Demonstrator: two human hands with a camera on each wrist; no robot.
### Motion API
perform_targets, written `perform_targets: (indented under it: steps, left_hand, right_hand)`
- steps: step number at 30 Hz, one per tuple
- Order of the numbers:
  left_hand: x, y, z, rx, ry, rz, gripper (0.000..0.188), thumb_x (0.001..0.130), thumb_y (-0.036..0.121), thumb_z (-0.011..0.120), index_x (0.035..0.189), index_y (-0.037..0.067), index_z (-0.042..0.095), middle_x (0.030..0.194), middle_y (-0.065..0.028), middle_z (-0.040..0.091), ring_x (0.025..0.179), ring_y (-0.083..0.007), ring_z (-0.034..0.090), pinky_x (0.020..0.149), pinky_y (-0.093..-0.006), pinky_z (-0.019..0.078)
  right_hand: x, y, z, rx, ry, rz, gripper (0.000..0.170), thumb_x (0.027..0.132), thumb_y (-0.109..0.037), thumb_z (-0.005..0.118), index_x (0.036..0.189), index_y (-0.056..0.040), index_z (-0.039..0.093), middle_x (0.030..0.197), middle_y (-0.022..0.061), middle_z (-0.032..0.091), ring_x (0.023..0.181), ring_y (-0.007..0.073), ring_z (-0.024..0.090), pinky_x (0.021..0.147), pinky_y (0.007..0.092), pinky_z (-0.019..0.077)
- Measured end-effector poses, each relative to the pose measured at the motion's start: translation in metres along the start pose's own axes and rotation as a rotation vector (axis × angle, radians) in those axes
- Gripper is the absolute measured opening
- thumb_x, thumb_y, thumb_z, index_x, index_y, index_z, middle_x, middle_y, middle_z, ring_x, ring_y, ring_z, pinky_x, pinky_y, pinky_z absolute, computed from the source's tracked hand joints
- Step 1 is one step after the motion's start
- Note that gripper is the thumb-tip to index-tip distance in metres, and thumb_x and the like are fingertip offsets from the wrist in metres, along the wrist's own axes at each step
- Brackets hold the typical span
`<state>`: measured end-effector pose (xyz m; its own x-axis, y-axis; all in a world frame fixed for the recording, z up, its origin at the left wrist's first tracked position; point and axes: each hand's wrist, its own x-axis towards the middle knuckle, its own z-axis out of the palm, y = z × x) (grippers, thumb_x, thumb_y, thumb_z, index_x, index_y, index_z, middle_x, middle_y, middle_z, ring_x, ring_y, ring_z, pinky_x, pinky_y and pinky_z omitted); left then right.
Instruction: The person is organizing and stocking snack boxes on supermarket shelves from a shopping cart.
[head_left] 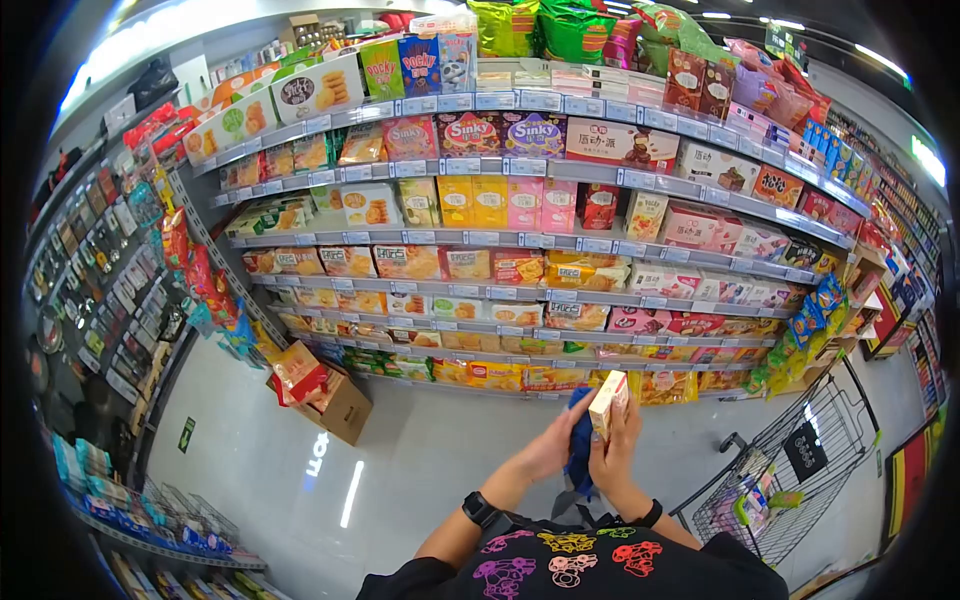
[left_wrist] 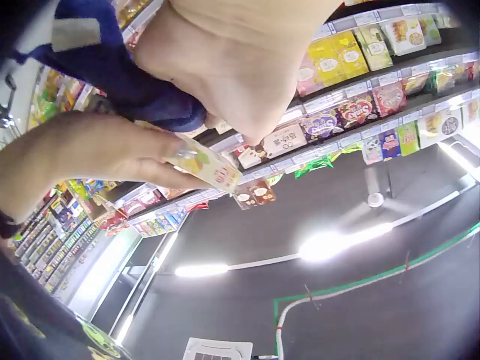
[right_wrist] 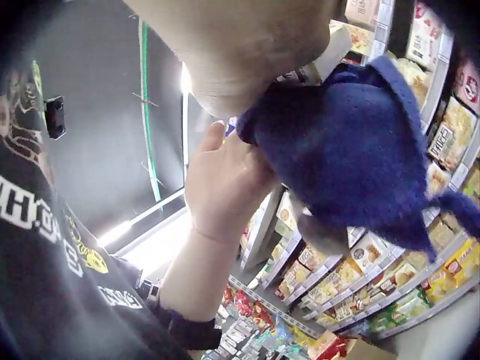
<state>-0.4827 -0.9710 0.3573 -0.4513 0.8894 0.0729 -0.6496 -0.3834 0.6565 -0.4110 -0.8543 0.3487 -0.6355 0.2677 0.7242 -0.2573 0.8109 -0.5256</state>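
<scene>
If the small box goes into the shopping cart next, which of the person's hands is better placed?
Probably the right hand: it grips the box, and the cart stands on that side. The left hand holds the blue cloth.

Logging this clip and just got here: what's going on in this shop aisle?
Someone stands facing packed snack shelves. Their right hand grips a small pale box, held up in front of them, while their left hand holds a dark blue cloth item right beside it. A shopping cart stands off to the right.
</scene>
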Motion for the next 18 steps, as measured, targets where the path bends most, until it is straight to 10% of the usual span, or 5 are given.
perform_targets:
  steps: [5,18]
  left_hand:
    - [0.008,-0.011,-0.002,-0.147,0.1,-0.203,0.047,0.095,0.036,0.027,0.136,0.013,0.03,0.134,-0.0046,0.039,0.123,-0.0192,0.037,0.103,-0.0335,0.0259]
    - [0.007,0.029,0.006,-0.381,-0.03,0.126,0.068,0.085,0.044,0.041,0.14,0.01,0.019,0.14,-0.0091,0.03,0.128,-0.0227,0.03,0.107,-0.0358,0.0184]
  right_hand:
    - [0.007,-0.006,-0.013,-0.042,-0.049,-0.062,0.053,0.077,-0.015,0.055,0.128,-0.0105,0.04,0.131,0.0268,0.029,0.115,0.0422,0.034,0.094,0.0496,0.0279]
    - [-0.014,0.018,-0.005,0.084,-0.16,0.162,0.054,0.081,-0.021,0.055,0.13,-0.0075,0.038,0.129,0.0236,0.032,0.116,0.0396,0.033,0.098,0.0459,0.0257]
